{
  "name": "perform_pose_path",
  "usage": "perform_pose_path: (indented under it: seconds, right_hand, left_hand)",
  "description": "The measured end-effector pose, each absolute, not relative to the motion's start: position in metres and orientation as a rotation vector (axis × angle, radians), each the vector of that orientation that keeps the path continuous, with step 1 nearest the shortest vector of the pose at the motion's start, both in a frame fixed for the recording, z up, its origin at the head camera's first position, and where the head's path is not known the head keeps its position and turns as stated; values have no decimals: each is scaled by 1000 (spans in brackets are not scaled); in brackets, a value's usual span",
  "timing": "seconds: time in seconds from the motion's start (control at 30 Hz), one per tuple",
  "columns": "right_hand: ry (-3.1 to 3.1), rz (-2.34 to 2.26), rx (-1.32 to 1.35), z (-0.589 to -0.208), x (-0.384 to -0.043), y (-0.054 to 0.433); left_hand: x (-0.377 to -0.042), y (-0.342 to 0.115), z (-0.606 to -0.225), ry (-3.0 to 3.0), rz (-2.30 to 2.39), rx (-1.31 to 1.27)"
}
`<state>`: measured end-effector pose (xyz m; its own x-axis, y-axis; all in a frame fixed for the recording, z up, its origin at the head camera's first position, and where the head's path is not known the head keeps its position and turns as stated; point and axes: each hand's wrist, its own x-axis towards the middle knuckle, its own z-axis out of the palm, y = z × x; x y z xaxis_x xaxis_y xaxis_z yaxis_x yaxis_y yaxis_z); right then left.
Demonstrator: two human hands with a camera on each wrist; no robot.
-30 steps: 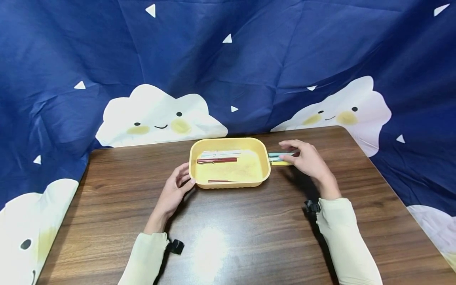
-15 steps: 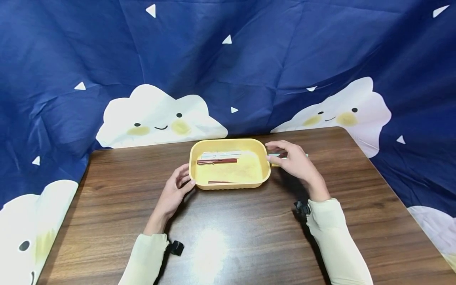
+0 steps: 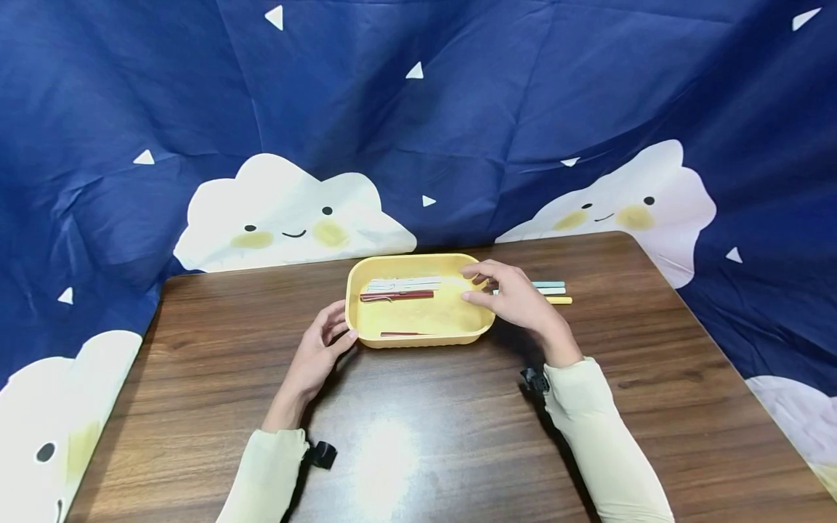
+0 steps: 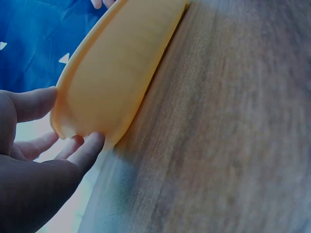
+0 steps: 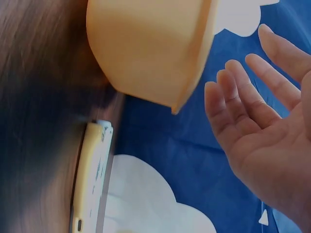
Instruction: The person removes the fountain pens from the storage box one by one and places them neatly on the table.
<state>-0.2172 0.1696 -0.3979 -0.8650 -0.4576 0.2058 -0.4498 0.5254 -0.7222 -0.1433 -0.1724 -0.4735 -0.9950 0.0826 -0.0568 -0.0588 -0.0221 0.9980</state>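
Note:
A yellow plastic basket [image 3: 418, 339] sits on the table. My left hand [image 3: 322, 345] holds its left front corner, thumb on the front side and fingers along the end. In the left wrist view its fingertips touch the basket wall [image 4: 107, 73]. My right hand [image 3: 516, 294] hovers over the basket's right rim, fingers spread and nothing between them. Inside lie a dark red pen [image 3: 412, 295] with a wire clip and several white pens [image 3: 405, 283]. Part of another dark red piece [image 3: 399, 334] shows by the front wall.
Right of the basket, pens lie side by side on the table: a light blue pen [image 3: 549, 284], a white pen [image 3: 553, 291] and a yellow pen [image 3: 559, 300]. A blue curtain [image 3: 458, 109] with clouds hangs behind the brown wooden table [image 3: 261, 312].
My right hand has moved left from above the pens to over the basket's right rim, uncovering the pens' right ends. The left hand and basket stay put.

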Motion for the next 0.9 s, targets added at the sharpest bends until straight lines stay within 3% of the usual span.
perform_pose_path:
  seconds: [0.9]
  right_hand:
    - [2519, -1252, -950, -414, -220, 131]
  left_hand:
    - [-143, -171, -473, 2137, 2167, 24]
